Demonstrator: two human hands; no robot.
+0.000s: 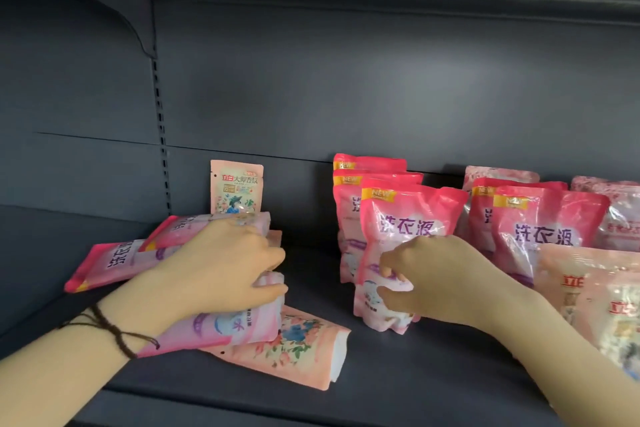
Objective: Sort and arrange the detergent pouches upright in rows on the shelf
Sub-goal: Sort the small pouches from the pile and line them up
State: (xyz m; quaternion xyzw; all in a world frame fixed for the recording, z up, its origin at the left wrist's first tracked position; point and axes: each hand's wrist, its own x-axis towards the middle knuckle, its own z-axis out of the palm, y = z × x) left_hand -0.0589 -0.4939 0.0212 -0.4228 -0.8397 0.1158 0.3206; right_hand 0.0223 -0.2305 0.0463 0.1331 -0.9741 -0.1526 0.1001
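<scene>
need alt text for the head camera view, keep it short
A person's left hand grips a pink pouch in a pile lying flat on a dark grey shelf, while the right hand pinches the front pouch of an upright pink row. More pouches stand to the right; a small peach pouch stands at the back.
</scene>
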